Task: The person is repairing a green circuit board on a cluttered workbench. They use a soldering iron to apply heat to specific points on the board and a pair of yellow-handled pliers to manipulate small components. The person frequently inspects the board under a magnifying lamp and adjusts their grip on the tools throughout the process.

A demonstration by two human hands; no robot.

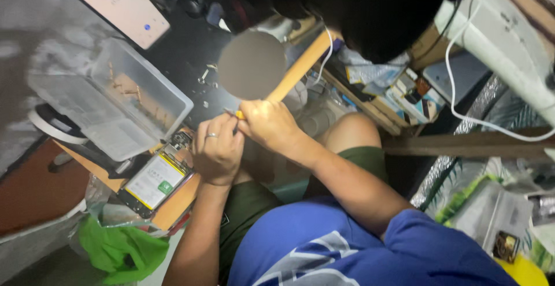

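Observation:
My left hand point(217, 150), with a ring on one finger, is curled just above an opened phone point(155, 181) whose battery and circuit board show. The phone lies on a wooden board. My right hand point(269, 125) is closed around a thin metal tool point(230, 112), and the tip pokes out to the left. Both hands meet fingertip to fingertip over the table's edge. Whatever small thing sits between the left fingers is hidden.
A clear plastic box point(124, 98) with small parts stands left of the hands, with a lit phone screen point(115, 3) behind it. Another person's dark-haired head point(370, 8) leans in at the top. A green bag point(118, 248) lies lower left; white cables point(462, 112) and clutter are on the right.

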